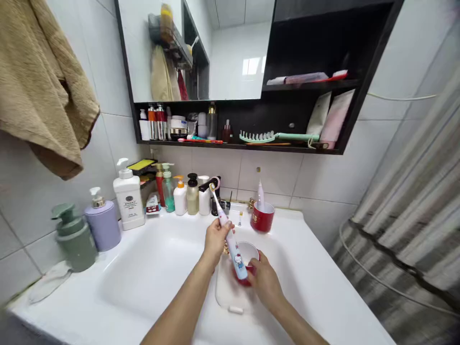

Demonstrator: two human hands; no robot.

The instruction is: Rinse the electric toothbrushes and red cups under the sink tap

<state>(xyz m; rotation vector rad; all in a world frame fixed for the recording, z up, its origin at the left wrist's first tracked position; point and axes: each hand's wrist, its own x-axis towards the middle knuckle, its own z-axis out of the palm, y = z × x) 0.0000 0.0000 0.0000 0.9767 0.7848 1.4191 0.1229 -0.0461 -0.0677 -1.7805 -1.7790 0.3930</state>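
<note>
My left hand [216, 238] is closed around a pink and blue electric toothbrush [235, 256], whose brush head points up and away toward the tap. My right hand [265, 281] grips a red cup [247, 252] with a white inside, held over the white sink basin [151, 273]. The toothbrush's lower end crosses in front of the cup. Both forearms reach in from the bottom of the view.
A second red cup [262, 218] with a toothpaste tube stands on the back rim beside the black tap [215, 194]. Several pump bottles line the left rim, among them a green one [74, 237]. A tan towel [43, 81] hangs at left; a striped curtain [413, 215] at right.
</note>
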